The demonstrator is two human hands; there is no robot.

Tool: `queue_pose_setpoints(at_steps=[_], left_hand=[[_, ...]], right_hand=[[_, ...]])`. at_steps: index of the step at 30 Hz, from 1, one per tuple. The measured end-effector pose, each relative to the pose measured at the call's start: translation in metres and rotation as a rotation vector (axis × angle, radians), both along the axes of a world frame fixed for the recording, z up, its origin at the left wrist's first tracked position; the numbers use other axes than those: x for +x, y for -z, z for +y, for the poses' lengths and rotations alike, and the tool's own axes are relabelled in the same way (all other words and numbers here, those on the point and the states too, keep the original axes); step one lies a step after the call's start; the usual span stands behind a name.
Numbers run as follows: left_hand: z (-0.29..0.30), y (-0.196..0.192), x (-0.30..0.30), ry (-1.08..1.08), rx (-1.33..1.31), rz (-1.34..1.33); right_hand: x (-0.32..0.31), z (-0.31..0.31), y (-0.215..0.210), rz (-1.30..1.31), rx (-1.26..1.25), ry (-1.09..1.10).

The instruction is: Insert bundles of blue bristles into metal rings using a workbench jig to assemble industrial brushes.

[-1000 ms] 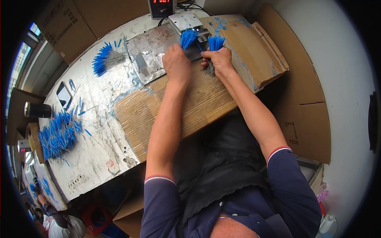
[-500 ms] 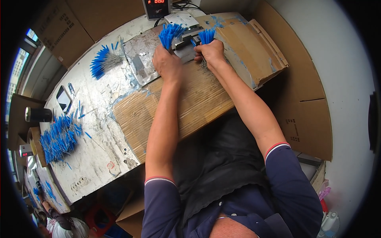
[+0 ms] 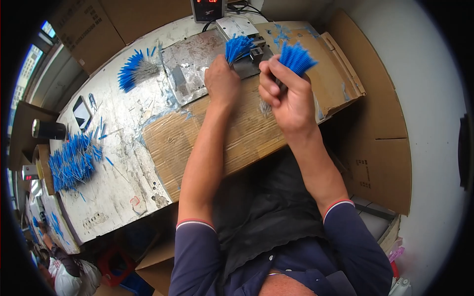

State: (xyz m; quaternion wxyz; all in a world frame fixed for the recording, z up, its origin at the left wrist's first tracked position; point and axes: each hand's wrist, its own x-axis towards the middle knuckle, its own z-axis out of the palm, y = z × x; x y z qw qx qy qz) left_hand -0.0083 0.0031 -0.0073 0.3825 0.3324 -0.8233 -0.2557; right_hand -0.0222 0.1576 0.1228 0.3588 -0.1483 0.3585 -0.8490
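- Blue-tipped wires in the left bunch (image 3: 239,48) fan out above the left hand (image 3: 222,81), over the metal plate (image 3: 183,70) and beside a metal block (image 3: 237,27) at the plate's far edge.
- Left hand: back turned up, its fingers closed round the lower part of that bunch; the fingertips are mostly hidden.
- Right hand (image 3: 290,93): raised near the cardboard box (image 3: 320,58) on the right, thumb and curled fingers gripping a second bunch (image 3: 297,60). Its blue ends spread above the thumb, slightly blurred, and pale wire ends show below the fingers.
- Brown cardboard sheet (image 3: 197,140) lies along the near edge of the white worktable (image 3: 118,197), under the left forearm.
- Fan-shaped pile (image 3: 131,71) of similar wires rests left of the plate, with a few loose pieces just beside it.
- Larger heap (image 3: 74,162) lies farther left, near a phone (image 3: 81,113) and a dark cylinder (image 3: 49,129).
- Display box (image 3: 208,11) with red lit digits stands behind the plate.
- Co-worker (image 3: 76,277) sits at the lower left, well apart from both hands.
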Motion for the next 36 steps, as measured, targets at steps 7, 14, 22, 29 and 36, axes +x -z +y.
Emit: queue_pose_setpoints(at_steps=[7,14,22,29,36], left_hand=[[0.006,-0.002,-0.006,0.025,-0.052,0.005],[0.002,0.001,-0.001,0.0,-0.028,-0.025],[0.003,0.001,-0.004,0.01,-0.048,-0.072],[0.0,0.001,-0.007,-0.005,-0.069,-0.041],[0.001,0.003,-0.004,0.015,-0.108,-0.042]], right_hand=[[0.078,0.063,-0.084,0.365,-0.575,-0.434],[0.14,0.072,-0.106,0.305,-0.649,0.041],[0.125,0.083,-0.095,0.192,-0.656,-0.103],[0.087,0.101,-0.083,0.224,-0.596,-0.245],[0.069,0.084,-0.071,0.29,-0.574,-0.414]])
